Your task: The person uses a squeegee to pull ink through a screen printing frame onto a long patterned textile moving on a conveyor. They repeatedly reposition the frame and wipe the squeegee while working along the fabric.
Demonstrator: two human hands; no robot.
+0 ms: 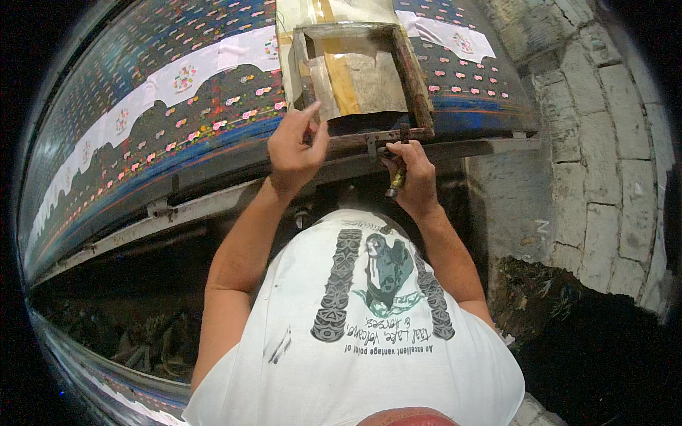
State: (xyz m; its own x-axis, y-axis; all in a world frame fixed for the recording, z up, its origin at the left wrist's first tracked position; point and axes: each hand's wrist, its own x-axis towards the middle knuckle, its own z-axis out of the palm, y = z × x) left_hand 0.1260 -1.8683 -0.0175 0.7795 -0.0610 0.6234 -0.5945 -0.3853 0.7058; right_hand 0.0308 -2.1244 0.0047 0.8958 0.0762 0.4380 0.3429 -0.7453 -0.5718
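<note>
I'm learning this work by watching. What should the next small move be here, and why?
I'd probably steady the wooden frame with the left hand: it is at the frame's left side, though whether it touches is unclear. The right hand grips a short tool by the frame's near right corner, so using it there could shift the frame.

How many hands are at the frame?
2: left hand at the near left corner of the wooden frame; right hand by its near right corner, holding a slim object.
</note>
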